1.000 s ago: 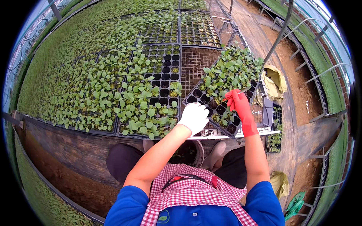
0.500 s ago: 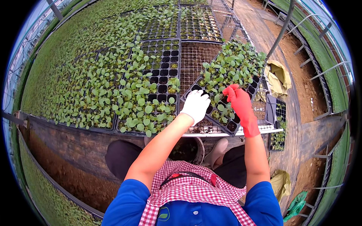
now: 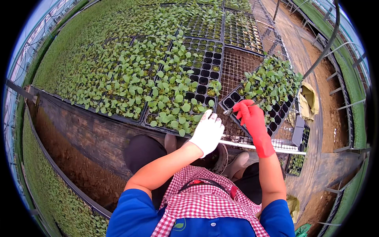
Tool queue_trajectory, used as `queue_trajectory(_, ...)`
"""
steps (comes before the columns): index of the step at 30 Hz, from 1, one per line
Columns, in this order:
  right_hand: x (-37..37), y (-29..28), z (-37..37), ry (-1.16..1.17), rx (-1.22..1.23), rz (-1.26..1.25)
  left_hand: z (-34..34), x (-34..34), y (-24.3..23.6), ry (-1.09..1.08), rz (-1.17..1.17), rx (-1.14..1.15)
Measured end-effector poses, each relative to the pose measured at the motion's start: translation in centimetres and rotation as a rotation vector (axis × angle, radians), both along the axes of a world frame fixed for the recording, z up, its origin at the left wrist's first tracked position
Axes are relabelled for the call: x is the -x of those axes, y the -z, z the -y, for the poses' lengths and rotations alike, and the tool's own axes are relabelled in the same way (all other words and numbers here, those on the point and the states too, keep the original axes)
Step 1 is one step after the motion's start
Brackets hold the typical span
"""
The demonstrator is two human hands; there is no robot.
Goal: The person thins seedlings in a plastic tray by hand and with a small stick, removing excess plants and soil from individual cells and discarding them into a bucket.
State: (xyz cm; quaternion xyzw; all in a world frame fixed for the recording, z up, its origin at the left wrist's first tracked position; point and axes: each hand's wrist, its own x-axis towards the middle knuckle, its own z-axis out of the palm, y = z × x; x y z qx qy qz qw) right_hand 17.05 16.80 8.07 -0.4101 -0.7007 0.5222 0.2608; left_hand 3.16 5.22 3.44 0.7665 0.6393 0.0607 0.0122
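Observation:
My left hand [image 3: 207, 133], in a white glove with soiled fingertips, reaches over the near right corner of a black seedling tray [image 3: 199, 89]. Its fingers are stretched out, with nothing visible in them. Leafy green seedlings [image 3: 173, 108] fill part of that tray; other cells are bare and dark. My right hand [image 3: 252, 122], red-gloved, is closed on a thin tool [image 3: 227, 112] with a metal tip; its dark other end sticks out past the fingers. This hand is over the near left part of a slanted seedling tray [image 3: 281, 108], where leafy plants crowd the far cells.
A pale rail [image 3: 260, 147] edges the mesh bench [image 3: 237, 71]. Beneath it, between my feet, stands a bucket [image 3: 222, 158]. More seedling trays [image 3: 118, 83] spread left. A grey post [image 3: 321, 51], a yellowish cloth [image 3: 310, 100] and a small tray [image 3: 296, 164] lie right.
The view has shifted, so the bench appears farther right. My left hand has left the slanted tray for the left tray's near corner. My right hand has moved left over the slanted tray.

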Motion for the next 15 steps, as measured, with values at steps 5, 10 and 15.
queue_trajectory(5, 5.1, 3.1, 0.3, -0.115, -0.083, 0.234, 3.4, 3.9, -1.0, -0.075, -0.038, 0.079)
queue_trajectory(10, 8.5, 3.2, 0.4, -0.197, -0.4, 0.477, 4.3, 4.9, -0.5, -0.054, 0.009, 0.058)
queue_trajectory(15, 8.1, 9.2, 0.0, -0.025, -0.24, 0.339, 3.9, 4.7, -0.5, -0.034, 0.042, 0.02)
